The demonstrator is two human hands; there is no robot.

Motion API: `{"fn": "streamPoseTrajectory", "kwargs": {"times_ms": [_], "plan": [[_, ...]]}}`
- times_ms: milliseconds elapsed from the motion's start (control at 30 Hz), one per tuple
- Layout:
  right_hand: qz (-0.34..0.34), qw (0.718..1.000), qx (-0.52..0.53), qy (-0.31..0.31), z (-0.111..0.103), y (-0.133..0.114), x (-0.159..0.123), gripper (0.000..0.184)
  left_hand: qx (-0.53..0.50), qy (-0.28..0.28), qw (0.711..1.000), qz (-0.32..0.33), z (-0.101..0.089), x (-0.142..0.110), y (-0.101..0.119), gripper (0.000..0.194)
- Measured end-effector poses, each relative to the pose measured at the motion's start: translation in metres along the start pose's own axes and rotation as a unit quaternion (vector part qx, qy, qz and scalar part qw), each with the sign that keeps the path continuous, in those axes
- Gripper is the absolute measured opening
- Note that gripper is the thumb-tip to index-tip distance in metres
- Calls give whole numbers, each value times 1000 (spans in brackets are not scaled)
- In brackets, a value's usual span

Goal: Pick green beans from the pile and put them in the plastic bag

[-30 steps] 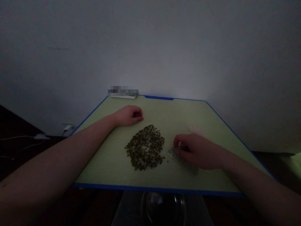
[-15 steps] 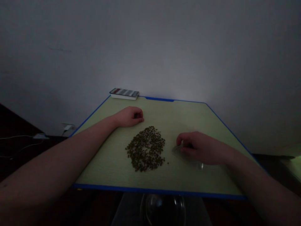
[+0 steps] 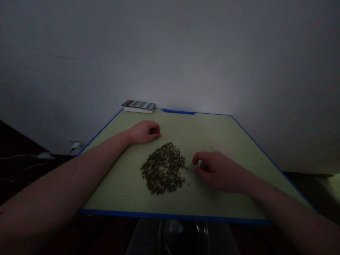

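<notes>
Seeds (image 3: pixel 154 170) sit near my part-open left hand (image 3: pixel 145 132); my right hand (image 3: pixel 220 171) pinches clear plastic (image 3: pixel 203 184) so its tip reaches them.

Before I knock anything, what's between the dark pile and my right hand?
The head view shows a see-through piece, held in the right hand, and one stray bit beside the pile.

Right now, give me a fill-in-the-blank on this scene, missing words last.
The table has a ____ edge. A phone-like device rests on a ____ block. That block sits at the table's far ____ corner. The right hand holds a clear flat tool to the ____ of the dark pile.
Blue; white; left; right.
</notes>
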State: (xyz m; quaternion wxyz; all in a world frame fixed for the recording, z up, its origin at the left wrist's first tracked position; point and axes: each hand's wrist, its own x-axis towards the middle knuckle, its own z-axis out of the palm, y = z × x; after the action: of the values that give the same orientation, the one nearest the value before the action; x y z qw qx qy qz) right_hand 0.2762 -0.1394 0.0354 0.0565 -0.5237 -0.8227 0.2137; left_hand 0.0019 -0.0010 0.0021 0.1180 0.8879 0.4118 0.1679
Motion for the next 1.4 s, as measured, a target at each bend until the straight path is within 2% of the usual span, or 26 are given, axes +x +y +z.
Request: {"fn": "streamPoseTrajectory", "kwargs": {"times_ms": [233, 633, 900, 1167, 1400], "plan": [[20, 999, -23, -24, -11, 8, -3, 14, -1, -1, 1000, 1, 1, 0, -2, 25], [11, 1000, -9, 6, -5, 13, 3, 17, 1, -5, 1000, -5, 0, 0, 0, 25], [-18, 999, 24, -37, -5, 13, 4, 14, 2, -5, 1000, -2, 0, 0, 0, 24], [-12, 1000, 18, -17, -4, 14, 6, 14, -1, -4, 1000, -7, 1, 1, -1, 26], [-35, 999, 21, -34, -5, 10, 8, 15, -1, -5, 1000, -9, 1, 1, -1, 26]]}}
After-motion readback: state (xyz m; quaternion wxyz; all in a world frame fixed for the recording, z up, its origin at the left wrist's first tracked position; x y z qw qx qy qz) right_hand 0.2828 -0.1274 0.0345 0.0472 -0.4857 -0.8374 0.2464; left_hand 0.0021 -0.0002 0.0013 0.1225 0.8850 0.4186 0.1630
